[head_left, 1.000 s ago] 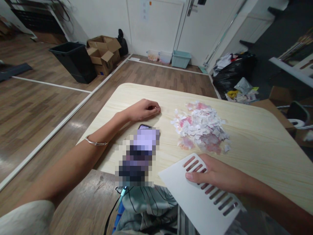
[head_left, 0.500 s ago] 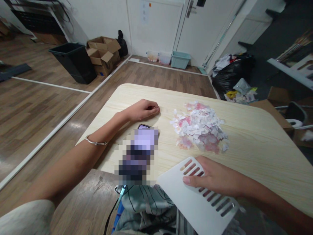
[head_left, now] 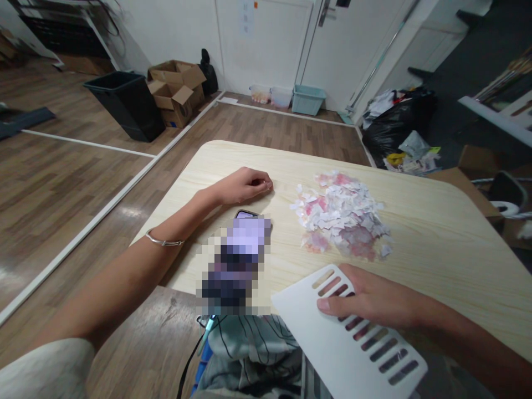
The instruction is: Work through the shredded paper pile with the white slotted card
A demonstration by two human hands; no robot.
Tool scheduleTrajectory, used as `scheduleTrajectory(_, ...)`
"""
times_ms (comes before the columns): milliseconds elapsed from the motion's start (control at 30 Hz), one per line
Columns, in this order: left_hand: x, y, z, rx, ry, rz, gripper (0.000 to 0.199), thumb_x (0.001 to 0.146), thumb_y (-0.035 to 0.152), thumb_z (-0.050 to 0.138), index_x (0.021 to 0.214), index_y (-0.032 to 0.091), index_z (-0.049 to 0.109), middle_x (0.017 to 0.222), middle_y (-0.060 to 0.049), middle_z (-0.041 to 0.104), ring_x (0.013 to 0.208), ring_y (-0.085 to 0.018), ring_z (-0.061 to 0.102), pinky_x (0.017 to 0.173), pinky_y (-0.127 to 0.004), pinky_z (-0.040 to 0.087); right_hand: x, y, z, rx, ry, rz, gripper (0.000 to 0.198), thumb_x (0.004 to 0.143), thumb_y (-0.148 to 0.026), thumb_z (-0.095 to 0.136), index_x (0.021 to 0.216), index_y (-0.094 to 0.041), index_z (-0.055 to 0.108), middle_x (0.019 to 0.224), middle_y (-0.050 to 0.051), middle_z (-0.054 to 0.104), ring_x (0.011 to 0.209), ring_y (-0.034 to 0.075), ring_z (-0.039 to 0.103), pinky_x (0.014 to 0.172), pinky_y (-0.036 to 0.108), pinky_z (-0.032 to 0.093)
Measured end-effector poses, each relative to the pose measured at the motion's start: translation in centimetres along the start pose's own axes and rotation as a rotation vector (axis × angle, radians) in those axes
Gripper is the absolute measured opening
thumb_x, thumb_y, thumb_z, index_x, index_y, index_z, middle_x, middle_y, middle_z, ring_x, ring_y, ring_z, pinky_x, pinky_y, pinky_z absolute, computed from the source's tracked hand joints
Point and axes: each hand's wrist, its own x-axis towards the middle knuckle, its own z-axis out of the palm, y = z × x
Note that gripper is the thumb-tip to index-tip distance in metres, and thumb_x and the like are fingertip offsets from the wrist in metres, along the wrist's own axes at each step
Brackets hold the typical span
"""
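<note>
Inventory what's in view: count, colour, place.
Table: 1, pale wood, centre
Slotted sheet: 1, white, lower centre
Paper scraps: many, white, pinkish, on table
Phone: 1, lilac screen, on table
Bin: 1, black, upper left
Cardboard boxes: several, brown, left and right
Tub: 1, light blue, top centre
Plastic boxes: 2, clear, beside tub
Bag: 1, black, upper right
Bracelet: 1, silver, left forearm
Left hand: 1, bare, on table
Right hand: 1, bare, gripping slotted sheet

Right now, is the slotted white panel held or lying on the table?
Held: the right hand grips the panel by its slotted side.
</note>
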Motion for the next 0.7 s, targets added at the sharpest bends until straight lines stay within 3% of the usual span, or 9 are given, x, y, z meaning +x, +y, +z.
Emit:
scheduleTrajectory(267,0.0,0.2,0.0,-0.013,0.004,-0.003,0.038,0.115,0.048,0.068,0.112,0.017,0.09,0.1,-0.011,0.087,0.089,-0.024,0.074,0.086,-0.037,0.056,-0.9,-1.2,0.5,-0.112,0.126,0.141,0.042,0.081,-0.05,0.102,0.093,-0.022,0.074,0.092,0.004,0.08,0.088,0.022,0.068,0.078,0.03,0.051)
scheduleTrajectory(433,0.0,0.3,0.0,-0.006,-0.001,-0.009,0.039,0.116,0.047,0.066,0.114,0.016,0.09,0.095,-0.01,0.085,0.084,-0.022,0.071,0.082,-0.036,0.055,-1.0,-1.0,0.3,-0.112,0.054,0.106,0.044,0.082,-0.053,0.102,0.088,-0.021,0.072,0.093,0.004,0.077,0.088,0.02,0.065,0.076,0.028,0.05)
scheduleTrajectory(600,0.0,0.3,-0.1,0.011,0.0,-0.013,0.04,0.116,0.048,0.066,0.114,0.016,0.09,0.098,-0.011,0.087,0.088,-0.024,0.074,0.085,-0.036,0.056,-0.6,0.2,-0.3,0.123,0.006,0.11,0.061,0.073,-0.066,0.107,0.093,-0.023,0.068,0.083,-0.001,0.069,0.073,0.016,0.063,0.063,0.025,0.051)
scheduleTrajectory(700,0.0,0.2,-0.1,0.023,-0.003,-0.004,0.042,0.116,0.05,0.066,0.115,0.016,0.091,0.102,-0.012,0.09,0.09,-0.025,0.076,0.086,-0.037,0.057,-0.4,0.3,-0.2,0.096,0.006,0.078,0.057,0.078,-0.065,0.104,0.091,-0.023,0.068,0.082,-0.002,0.069,0.072,0.015,0.062,0.064,0.025,0.051)
